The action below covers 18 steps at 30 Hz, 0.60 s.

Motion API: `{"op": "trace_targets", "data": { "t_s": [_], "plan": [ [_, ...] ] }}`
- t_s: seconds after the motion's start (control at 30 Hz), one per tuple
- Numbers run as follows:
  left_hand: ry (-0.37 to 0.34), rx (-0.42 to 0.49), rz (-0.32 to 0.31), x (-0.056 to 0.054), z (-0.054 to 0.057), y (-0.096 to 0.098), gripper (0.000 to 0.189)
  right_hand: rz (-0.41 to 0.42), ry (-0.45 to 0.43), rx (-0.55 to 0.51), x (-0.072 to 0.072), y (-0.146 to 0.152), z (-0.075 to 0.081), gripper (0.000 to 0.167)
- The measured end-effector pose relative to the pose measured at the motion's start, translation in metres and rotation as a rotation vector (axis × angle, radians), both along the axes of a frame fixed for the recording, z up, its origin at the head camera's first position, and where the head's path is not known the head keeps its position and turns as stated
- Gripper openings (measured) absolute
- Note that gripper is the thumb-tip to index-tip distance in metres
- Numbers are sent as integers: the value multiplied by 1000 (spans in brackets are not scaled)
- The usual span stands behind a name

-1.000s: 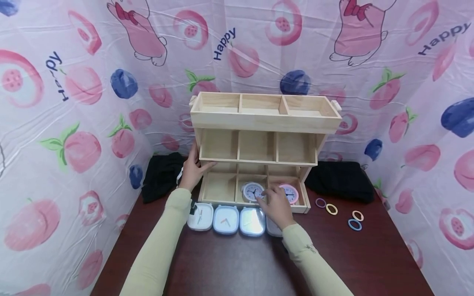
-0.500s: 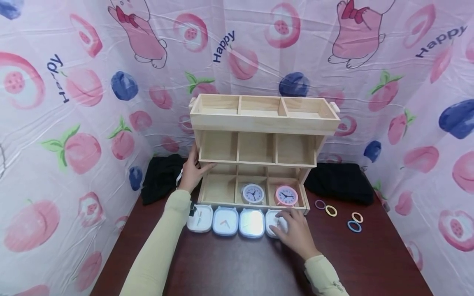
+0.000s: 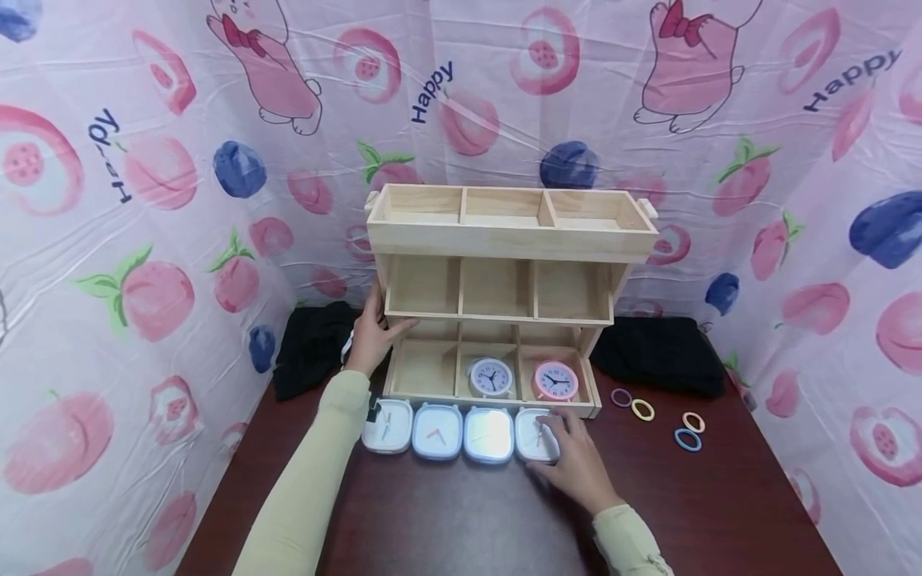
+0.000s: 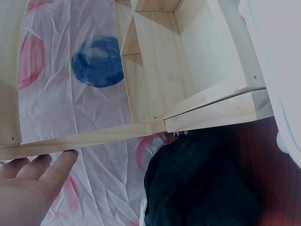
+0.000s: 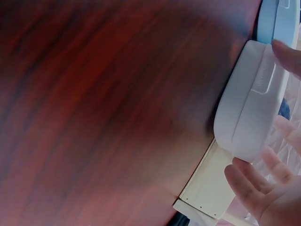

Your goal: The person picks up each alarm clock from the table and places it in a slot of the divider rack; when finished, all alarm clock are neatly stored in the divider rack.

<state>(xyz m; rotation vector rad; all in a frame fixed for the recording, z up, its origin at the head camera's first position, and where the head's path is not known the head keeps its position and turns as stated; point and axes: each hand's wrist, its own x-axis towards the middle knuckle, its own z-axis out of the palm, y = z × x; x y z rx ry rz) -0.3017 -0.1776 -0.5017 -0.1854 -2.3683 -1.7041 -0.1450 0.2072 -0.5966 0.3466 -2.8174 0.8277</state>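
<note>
My left hand (image 3: 370, 340) reaches behind the left side of a tiered wooden box (image 3: 504, 240). In the left wrist view, straight fingertips rest on a thin wooden strut (image 4: 103, 135) of it. At the front, my right hand (image 3: 579, 468) spans a white square alarm clock (image 3: 531, 436), thumb at its near edge and fingers at its far edge. The right wrist view shows the clock's white side (image 5: 249, 103) between thumb and fingers. A round lavender alarm clock (image 3: 491, 377) and a round pink one (image 3: 555, 381) stand in the bottom tier's middle and right compartments.
Left of the held clock, a pale blue (image 3: 489, 436), a blue (image 3: 436, 432) and a white square clock (image 3: 387, 426) stand in a row. Several coloured rings (image 3: 643, 410) lie at right. Black cloths (image 3: 659, 356) flank the box; a printed curtain (image 3: 461, 80) surrounds the dark table (image 3: 461, 520).
My right hand has left the round pink clock, moving toward me and right to the rightmost square clock, and its thumb has settled at the near edge. The left hand stays put.
</note>
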Motion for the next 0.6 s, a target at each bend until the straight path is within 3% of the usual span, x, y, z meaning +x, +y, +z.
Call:
{"op": "trace_targets", "data": {
  "t_s": [0.13,0.33,0.6],
  "plan": [
    [1,-5,0,0,-2,-1,110,-28,-48,-34,-3,-1,-4,77],
    [7,-6,6,0,-2,-1,109,-39,-50,-64,-5,-1,-4,83],
    [15,1,4,-1,0,0,111,-37,-48,-14,5,3,-2,88]
  ]
}}
